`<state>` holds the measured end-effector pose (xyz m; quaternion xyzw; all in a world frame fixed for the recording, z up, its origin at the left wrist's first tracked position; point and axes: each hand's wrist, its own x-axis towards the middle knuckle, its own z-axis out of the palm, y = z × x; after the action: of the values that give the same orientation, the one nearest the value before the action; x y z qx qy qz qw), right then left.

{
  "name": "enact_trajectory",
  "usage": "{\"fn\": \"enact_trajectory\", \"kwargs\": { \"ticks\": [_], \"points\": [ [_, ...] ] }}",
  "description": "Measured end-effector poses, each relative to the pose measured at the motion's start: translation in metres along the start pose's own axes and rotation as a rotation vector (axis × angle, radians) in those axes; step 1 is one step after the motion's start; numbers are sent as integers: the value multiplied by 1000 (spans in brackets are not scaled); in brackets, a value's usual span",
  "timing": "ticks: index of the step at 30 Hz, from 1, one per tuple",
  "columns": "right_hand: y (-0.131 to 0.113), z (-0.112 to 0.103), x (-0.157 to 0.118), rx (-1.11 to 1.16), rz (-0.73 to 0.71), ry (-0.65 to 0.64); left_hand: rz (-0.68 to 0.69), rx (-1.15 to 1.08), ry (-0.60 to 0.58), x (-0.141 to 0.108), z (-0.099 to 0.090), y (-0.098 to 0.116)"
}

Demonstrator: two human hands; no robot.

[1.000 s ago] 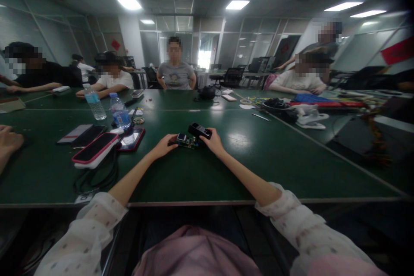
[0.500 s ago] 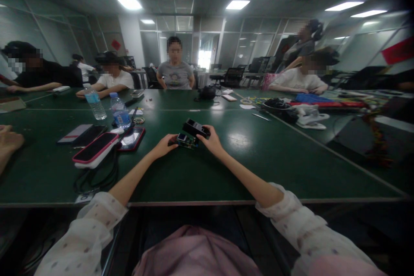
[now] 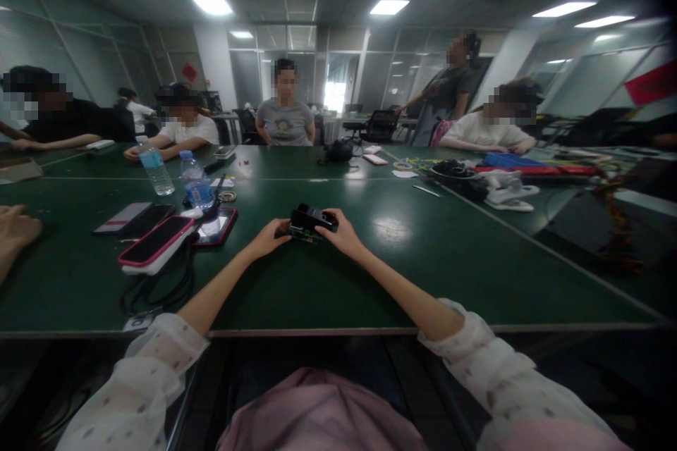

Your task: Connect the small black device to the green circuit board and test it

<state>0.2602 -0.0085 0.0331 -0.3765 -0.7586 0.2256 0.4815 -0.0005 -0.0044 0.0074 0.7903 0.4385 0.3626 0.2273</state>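
Ctr frame: cover [image 3: 313, 217] over board [image 3: 305, 235], bench [image 3: 317, 289] below | L fingers [image 3: 278, 225] pinched on board's L end; R fingers [image 3: 333, 213] clasping cover's R end | risk: cover could scrape board if R tilts; board might skid if L loosens

Cover [image 3: 311, 219], between the fingers [image 3: 337, 215]: plastic by look, smooth, low sheen. Table [image 3: 370, 296], beneath the fingers: smooth, glossy. Bottles [image 3: 197, 182], beyond and left of fingers: clear plastic, shiny. Sleeves [image 3: 145, 370], nearer than fingers: sheer cloth.
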Motion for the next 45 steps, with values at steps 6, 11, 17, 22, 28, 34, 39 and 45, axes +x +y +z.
{"fn": "enact_trajectory", "kwargs": {
  "ticks": [6,11,17,22,28,34,39,45],
  "points": [
    [1,1,-1,-4,5,-27,15,-16,-1,0,0,0],
    [1,1,-1,-17,-23,-2,24,-21,-2,0,0,-1],
    [-2,1,-2,-16,-26,-35,7,-25,3,-1,0,1],
    [0,4,-5,-55,-62,-53,-6,-30,-10,-1,-1,3],
    [5,6,-8,-113,-27,-153,-3,-14,-4,-2,-2,6],
    [6,4,-8,-110,-39,-204,-27,-32,-20,-3,-2,13],
    [0,3,-7,-92,-113,-211,-8,-23,-39,-3,-3,16],
    [0,6,-7,-62,-173,-265,-23,58,-97,-5,-5,17]
  ]
}}
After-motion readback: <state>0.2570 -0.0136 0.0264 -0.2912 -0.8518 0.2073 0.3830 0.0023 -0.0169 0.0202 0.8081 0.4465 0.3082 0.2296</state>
